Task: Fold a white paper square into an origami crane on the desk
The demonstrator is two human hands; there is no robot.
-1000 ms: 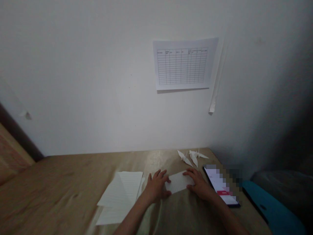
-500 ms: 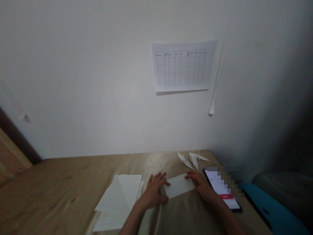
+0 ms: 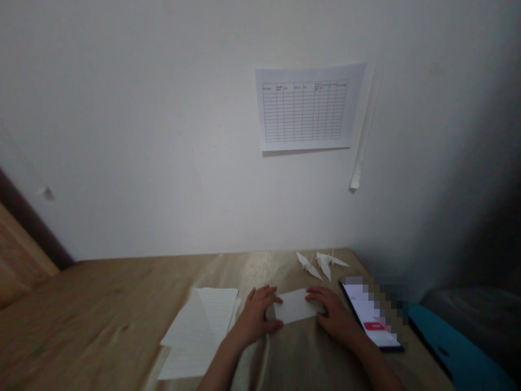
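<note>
Steadying the small white paper slip (image 3: 296, 307) on the worktop (image 3: 122, 304), between the lined sheets (image 3: 203, 320) and the smartphone (image 3: 372, 320), calls for light, even pressure at both ends so that it lies flat and square. The left hand (image 3: 254, 317) and right hand (image 3: 336, 319) each have a spread grip, thumb apart from forefinger, at opposite ends; smoothing outward from the middle should avoid stray wrinkles.

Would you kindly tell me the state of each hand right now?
Left hand: open, spread at the left end of the small paper.
Right hand: open, spread at its right end.
</note>
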